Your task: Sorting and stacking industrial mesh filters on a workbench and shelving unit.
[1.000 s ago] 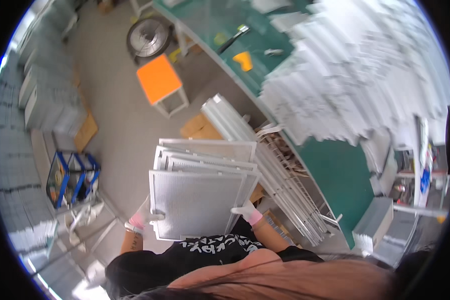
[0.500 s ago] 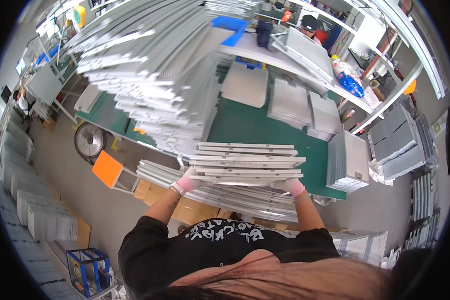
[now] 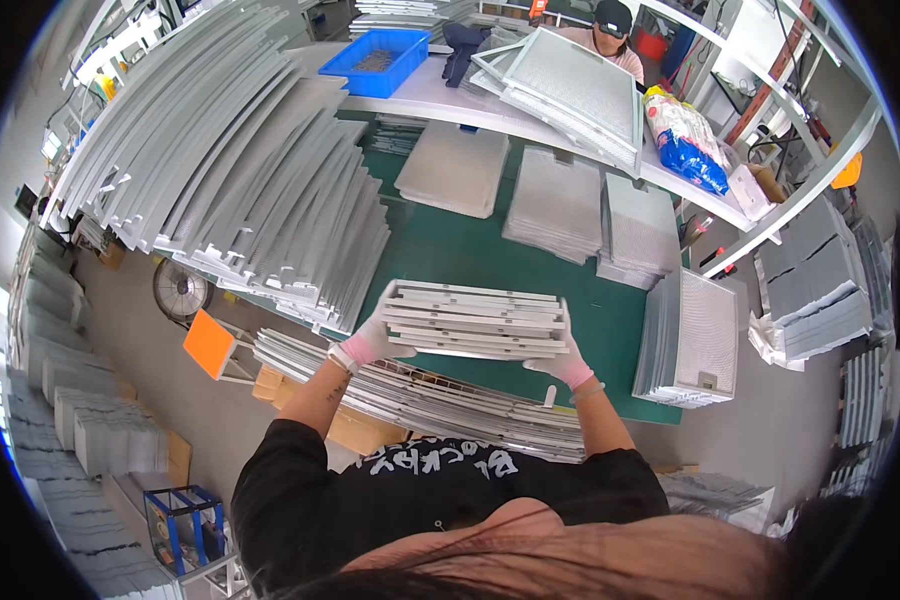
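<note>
Between my gloved hands is a short stack of thin, white-grey framed panels [image 3: 475, 322], edges turned toward me. My left hand [image 3: 370, 338] grips its left end, fingers up along the side and thumb near the bottom edge. At the opposite end my right hand [image 3: 567, 360] holds the stack the same way. The panels are over the front part of the green tabletop [image 3: 450, 245]; whether they touch it I cannot tell. Beyond my left hand a tall leaning stack of similar panels [image 3: 240, 190] fills the table's left side.
Mesh panel piles [image 3: 555, 205] stand farther back on the green table, with another pile [image 3: 690, 335] at its right end. A raised white shelf carries a blue bin [image 3: 375, 62], a bag [image 3: 685, 140] and tilted panels. Behind it is a person [image 3: 612, 40]. More panels [image 3: 440, 400] lie below the front edge.
My view has shifted, so the tall stack and shelf appear differently placed. The held panels now appear a little further left and more tilted, still between both hands.
</note>
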Available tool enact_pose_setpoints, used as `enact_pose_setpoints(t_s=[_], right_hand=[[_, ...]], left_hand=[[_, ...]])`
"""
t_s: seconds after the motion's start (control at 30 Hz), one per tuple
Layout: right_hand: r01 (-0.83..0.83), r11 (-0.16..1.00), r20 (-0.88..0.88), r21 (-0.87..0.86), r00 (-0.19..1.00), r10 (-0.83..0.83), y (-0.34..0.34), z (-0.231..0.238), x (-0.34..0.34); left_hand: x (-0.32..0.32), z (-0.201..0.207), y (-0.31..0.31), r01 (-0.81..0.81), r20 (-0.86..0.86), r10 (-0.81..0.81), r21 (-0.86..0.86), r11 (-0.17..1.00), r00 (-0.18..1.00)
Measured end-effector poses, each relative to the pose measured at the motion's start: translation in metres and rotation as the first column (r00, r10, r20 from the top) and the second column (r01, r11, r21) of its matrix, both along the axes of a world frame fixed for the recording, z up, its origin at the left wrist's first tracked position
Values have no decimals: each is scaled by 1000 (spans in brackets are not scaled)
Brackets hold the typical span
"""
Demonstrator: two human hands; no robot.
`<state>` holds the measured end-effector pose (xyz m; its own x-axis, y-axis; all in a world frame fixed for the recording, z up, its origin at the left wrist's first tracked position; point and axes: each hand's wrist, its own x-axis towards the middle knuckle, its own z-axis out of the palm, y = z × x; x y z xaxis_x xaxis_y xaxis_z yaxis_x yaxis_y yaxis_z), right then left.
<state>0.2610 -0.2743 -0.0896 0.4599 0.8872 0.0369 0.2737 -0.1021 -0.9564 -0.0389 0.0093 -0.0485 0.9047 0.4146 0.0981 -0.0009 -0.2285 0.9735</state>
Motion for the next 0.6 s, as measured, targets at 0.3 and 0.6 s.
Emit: enact_pose_setpoints(t_s=[0.3,0.6], right_hand=[[4,941,-124,338,991,40,17,46,-21],[159,862,-75,480,987,-140,15,58,-42]], left_hand=[[5,19,-2,-106,293,139,-127,986,946],[1,55,-14,-350,132,333,132,927,934]])
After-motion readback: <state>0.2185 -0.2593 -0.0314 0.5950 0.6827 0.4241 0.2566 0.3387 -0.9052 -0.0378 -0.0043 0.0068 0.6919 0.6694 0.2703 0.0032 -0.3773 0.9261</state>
